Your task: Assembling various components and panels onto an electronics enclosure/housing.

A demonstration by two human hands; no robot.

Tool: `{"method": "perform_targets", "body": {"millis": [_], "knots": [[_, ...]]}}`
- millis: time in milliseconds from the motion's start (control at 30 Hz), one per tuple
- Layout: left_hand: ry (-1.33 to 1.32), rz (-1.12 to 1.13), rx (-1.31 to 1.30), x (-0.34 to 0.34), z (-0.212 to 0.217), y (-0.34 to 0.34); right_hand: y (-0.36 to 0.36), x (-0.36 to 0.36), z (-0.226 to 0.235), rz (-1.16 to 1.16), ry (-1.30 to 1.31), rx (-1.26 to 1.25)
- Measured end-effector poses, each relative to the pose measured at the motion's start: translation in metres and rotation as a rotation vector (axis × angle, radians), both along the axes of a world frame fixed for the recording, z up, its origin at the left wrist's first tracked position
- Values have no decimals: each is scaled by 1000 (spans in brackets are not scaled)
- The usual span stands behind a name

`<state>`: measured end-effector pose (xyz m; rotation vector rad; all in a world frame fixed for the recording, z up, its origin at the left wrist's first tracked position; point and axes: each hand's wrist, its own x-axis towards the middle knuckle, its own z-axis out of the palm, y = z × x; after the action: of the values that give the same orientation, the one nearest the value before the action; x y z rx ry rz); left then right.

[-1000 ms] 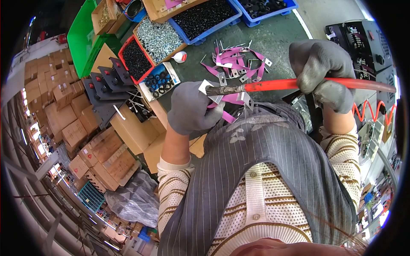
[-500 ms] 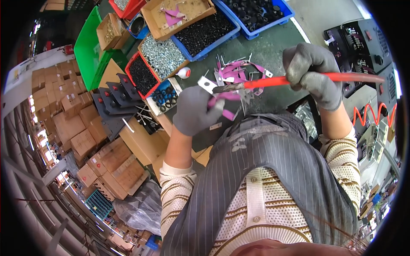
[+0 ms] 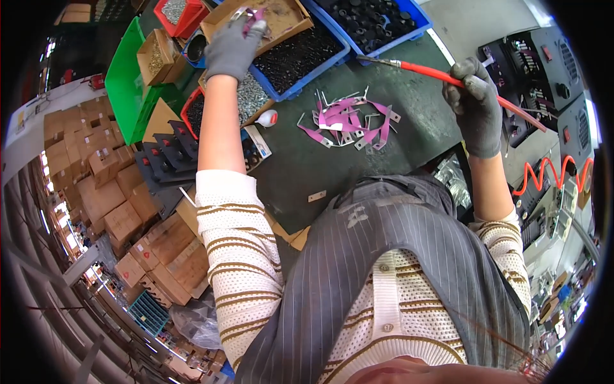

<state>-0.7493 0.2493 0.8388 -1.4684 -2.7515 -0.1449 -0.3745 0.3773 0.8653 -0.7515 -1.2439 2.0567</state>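
Note:
My left hand (image 3: 233, 50), in a grey glove, reaches over a shallow cardboard tray (image 3: 291, 29) at the back. Its fingers are closed at a small metal bracket with purple film (image 3: 254, 20); part of it is hidden by the glove. My right hand (image 3: 474, 102), gloved too, grips a long red-handled brush (image 3: 422, 70). The dark bristles point left, above the bench and apart from other things. A loose pile of purple-filmed metal brackets (image 3: 348, 118) lies on the dark green bench between my arms.
Blue bins of black parts (image 3: 300, 54) stand at the back. A green bin (image 3: 128, 89) and a small white bottle (image 3: 267, 118) are left of the pile. One flat metal piece (image 3: 317, 196) lies near the front edge. A red coiled hose (image 3: 550, 176) hangs at right.
My left hand has moved from the near bench up to the cardboard tray, taking a bracket with it. My right hand has drawn the brush away, and its bristle end now points farther back.

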Motion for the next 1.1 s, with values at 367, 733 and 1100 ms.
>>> {"method": "perform_targets", "body": {"millis": [367,733,1100], "knots": [[-355,348,-213,86,-3,-79,6,21,-30,9,8,-43],[-477,523,-142,181,-111,-120,-18,10,-41,74,-45,-99],[-541,134,456,128,-96,-120,-19,24,-53,39,-48,-105]]}}
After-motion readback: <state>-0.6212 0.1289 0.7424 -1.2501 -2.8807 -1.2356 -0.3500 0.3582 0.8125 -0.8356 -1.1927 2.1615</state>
